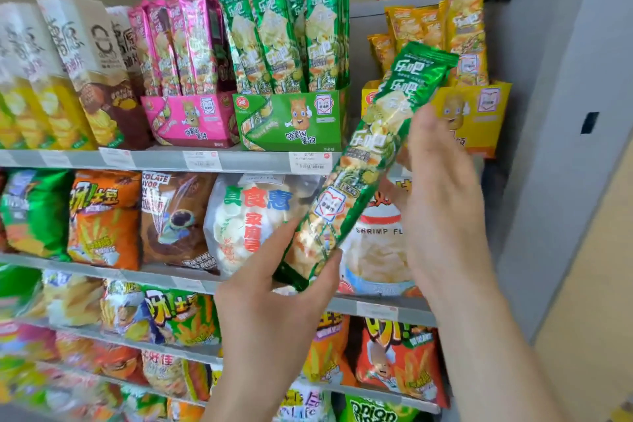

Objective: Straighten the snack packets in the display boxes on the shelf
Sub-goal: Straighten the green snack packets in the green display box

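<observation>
A long green snack packet (370, 154) is held tilted in front of the shelf, top end up to the right. My left hand (274, 288) grips its lower end between thumb and fingers. My right hand (442, 188) holds its middle from the right side, fingers behind the packet. On the top shelf stand a pink display box (191, 122), a green display box (291, 120) with several green packets upright in it, and a yellow display box (476, 116) with several yellow packets, partly hidden by the held packet.
White and brown chip bags (85, 72) fill the top shelf's left. Lower shelves hold large snack bags, among them a clear shrimp-chip bag (246, 219). A grey upright panel (555, 147) bounds the shelf on the right. Price tags line the shelf edge (202, 161).
</observation>
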### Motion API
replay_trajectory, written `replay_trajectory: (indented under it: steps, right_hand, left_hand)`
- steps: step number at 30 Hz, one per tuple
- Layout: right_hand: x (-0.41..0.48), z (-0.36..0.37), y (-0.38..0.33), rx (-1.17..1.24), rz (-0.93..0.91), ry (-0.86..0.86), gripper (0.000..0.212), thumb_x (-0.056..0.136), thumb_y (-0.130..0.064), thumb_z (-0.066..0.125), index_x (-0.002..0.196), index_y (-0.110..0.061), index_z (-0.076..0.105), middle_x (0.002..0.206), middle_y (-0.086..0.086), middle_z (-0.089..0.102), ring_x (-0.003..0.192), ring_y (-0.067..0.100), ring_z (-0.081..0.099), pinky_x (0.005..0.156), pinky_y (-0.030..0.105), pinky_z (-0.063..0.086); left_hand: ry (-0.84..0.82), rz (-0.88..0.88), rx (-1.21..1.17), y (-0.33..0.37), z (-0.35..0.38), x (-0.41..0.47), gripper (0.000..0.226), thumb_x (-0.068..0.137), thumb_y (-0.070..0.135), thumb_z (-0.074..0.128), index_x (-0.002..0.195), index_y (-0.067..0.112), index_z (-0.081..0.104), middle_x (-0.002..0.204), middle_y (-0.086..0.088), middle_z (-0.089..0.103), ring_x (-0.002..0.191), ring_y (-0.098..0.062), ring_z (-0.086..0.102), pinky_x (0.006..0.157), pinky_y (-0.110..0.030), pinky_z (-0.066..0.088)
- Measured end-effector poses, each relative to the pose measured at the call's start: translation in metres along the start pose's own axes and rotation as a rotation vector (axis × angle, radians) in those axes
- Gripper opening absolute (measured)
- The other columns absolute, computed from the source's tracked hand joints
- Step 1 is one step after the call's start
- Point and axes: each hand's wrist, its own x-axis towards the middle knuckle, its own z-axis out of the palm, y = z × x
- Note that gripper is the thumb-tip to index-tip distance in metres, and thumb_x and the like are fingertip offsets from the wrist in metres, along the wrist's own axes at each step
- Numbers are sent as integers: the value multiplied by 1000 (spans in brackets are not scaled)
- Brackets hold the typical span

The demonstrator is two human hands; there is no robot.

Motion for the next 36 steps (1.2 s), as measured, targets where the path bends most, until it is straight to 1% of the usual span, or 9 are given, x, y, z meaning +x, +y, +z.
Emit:
replay_trajectory:
  steps: [3, 6, 8, 11, 15, 20, 28, 33, 36]
  right_hand:
    - [-20, 10, 14, -70, -34, -217, 30, 93, -35, 58, 121, -23, 60, 110, -5, 71, 102, 11, 67, 90, 37, 53]
    - [-15, 5, 16, 37, -72, -195, 31, 94, -23, 57, 122, -12, 59, 108, -3, 72, 98, 11, 67, 88, 36, 52]
    - [-6, 3, 11, 130, -53, -224, 41, 94, -17, 52, 134, -7, 51, 117, 3, 69, 107, 18, 64, 96, 42, 50]
    - [-3, 4, 18, 169, 12, -217, 47, 95, -16, 48, 141, -8, 44, 124, 12, 66, 117, 31, 61, 101, 49, 45]
    - [-7, 15, 21, 114, 104, -223, 41, 90, -44, 59, 128, -29, 58, 122, 3, 67, 117, 23, 61, 100, 48, 48]
    - [-3, 28, 24, -178, -18, -254, 18, 87, -39, 61, 104, -33, 67, 91, -13, 67, 88, 1, 62, 74, 14, 48]
    - [-3, 54, 42, -195, -3, -260, 42, 87, -42, 47, 125, -33, 61, 115, -16, 69, 108, -5, 61, 93, 18, 46]
    - [-8, 71, 50, -204, -93, -209, 41, 92, -50, 44, 132, -56, 36, 98, -43, 62, 76, -19, 61, 64, -1, 46]
    - [-14, 73, 46, -235, -90, -259, 47, 96, -50, 48, 140, -58, 33, 94, -14, 67, 65, -2, 63, 53, 9, 46]
  left_hand:
    - [36, 102, 76, 3, 5, 11, 46, 73, 46, 69, 115, 50, 52, 99, 47, 57, 82, 16, 60, 73, -2, 45]
    - [-54, 191, -58, -2, 3, 10, 62, 79, 44, 73, 136, 36, 49, 130, 22, 56, 117, -8, 59, 89, -31, 54]
    - [-193, 84, -335, 0, -1, 10, 54, 86, 48, 67, 137, 34, 53, 133, 8, 59, 122, -18, 58, 90, -31, 54]
    - [-290, -127, -593, 4, -6, 22, 34, 90, 37, 65, 124, 33, 63, 123, 2, 67, 110, -14, 66, 86, -23, 53]
    - [-417, -254, -665, -8, -8, 35, 53, 70, 26, 78, 119, 27, 58, 109, -10, 69, 97, -24, 69, 80, -31, 56]
    - [-517, -229, -680, -22, -8, 55, 55, 58, 25, 78, 109, 42, 63, 99, -6, 73, 94, -30, 68, 84, -47, 54]
    - [-528, -149, -772, -25, -8, 99, 34, 66, 31, 68, 99, 23, 68, 82, 4, 71, 76, -8, 65, 64, -16, 49]
    - [-563, -82, -704, -24, -12, 138, 31, 67, 21, 71, 97, 16, 68, 85, 4, 74, 78, -9, 66, 70, -27, 53]
    - [-534, -126, -736, -22, -16, 164, 17, 74, 23, 63, 87, 13, 67, 72, 4, 71, 66, -8, 64, 63, -27, 54]
